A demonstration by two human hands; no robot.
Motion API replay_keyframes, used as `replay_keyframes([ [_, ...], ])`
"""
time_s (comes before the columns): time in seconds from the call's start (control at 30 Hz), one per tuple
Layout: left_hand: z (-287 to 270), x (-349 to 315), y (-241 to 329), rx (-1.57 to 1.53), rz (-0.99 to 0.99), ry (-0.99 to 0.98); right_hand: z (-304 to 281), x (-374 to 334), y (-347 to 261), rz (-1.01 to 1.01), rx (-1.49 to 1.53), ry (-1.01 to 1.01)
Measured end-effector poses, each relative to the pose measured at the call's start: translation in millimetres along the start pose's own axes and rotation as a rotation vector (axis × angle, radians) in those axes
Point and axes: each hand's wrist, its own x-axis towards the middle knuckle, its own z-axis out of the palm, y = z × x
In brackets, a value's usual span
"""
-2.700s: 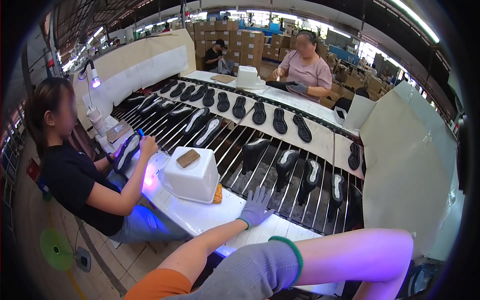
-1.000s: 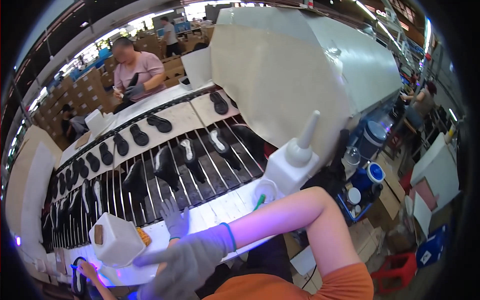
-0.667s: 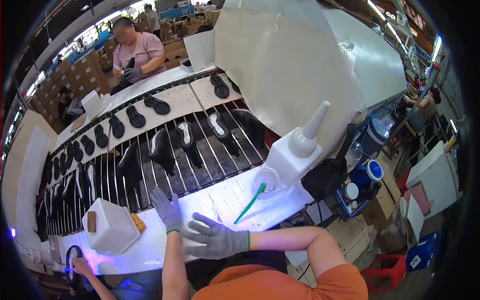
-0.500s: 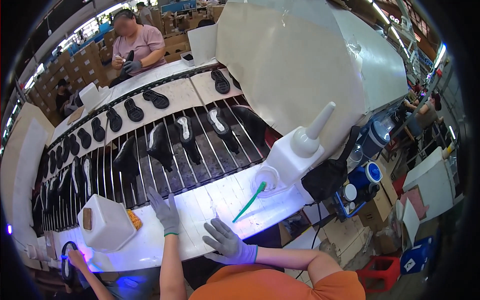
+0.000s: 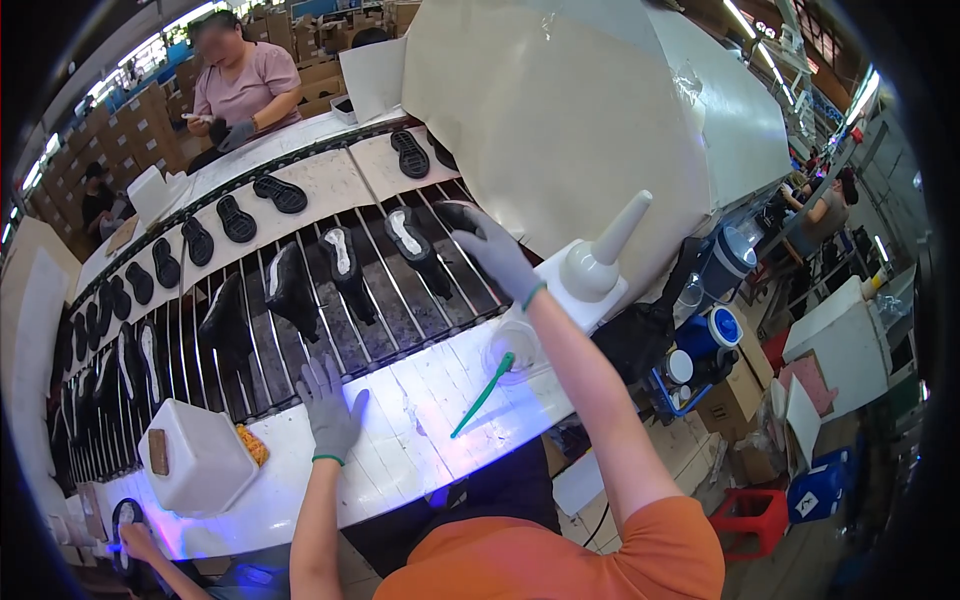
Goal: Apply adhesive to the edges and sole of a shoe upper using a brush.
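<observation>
My left hand (image 5: 333,418), in a grey glove, lies at the conveyor-side edge of the white table with its fingers spread and nothing in them. My right hand (image 5: 492,255), also gloved, reaches over the metal rods of the conveyor. Its fingers stretch to a dark shoe upper (image 5: 456,212) beside the big cover; whether they touch it I cannot tell. Left of that lie black shoe uppers with white bottoms, one (image 5: 408,235) nearest, another (image 5: 343,262) further left. A white squeeze bottle (image 5: 585,275) with a long nozzle stands by my right wrist. In front lies a green-handled brush (image 5: 485,393) in a clear dish.
Black soles (image 5: 410,154) line the far belt. A tilted white container (image 5: 195,460) and an orange sponge-like piece (image 5: 251,445) sit left on the table. A co-worker's hand (image 5: 138,541) holds a shoe part at lower left. Another person (image 5: 255,80) works opposite. A red stool (image 5: 750,520) stands right.
My right hand has swung from the table's front edge forward and right, over the conveyor rods. My left hand stays open at the table edge. The whole view has shifted slightly.
</observation>
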Motion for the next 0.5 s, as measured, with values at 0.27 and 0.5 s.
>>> replay_keyframes([
  [0.27,-1,-7,-11,-0.112,-0.064,0.043,-41,114,49,0.356,-0.492,-0.040],
  [0.5,0,-2,-7,-0.122,-0.059,0.021,-54,154,115,0.601,-0.818,-0.201],
])
